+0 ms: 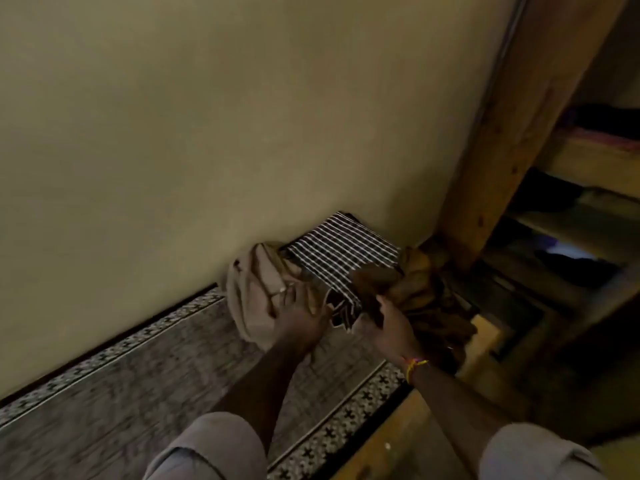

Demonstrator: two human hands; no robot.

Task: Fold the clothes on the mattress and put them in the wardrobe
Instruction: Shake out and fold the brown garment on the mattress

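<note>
A folded black cloth with white stripes (341, 252) lies at the head of the mattress (145, 386), against the wall. A crumpled beige garment (251, 289) lies to its left and a brown garment (429, 292) is heaped to its right. My left hand (298, 315) rests on the beige garment with its fingers spread. My right hand (388, 325) grips an edge of the brown garment beside the striped cloth. The wardrobe (512, 140) stands at the right with its shelves showing.
The mattress cover is grey with a black-and-white patterned border (343, 414). A plain beige wall (225, 116) rises behind the clothes. Dark folded items lie on the wardrobe shelves (595, 150). Bare floor (408, 445) lies between the mattress and the wardrobe.
</note>
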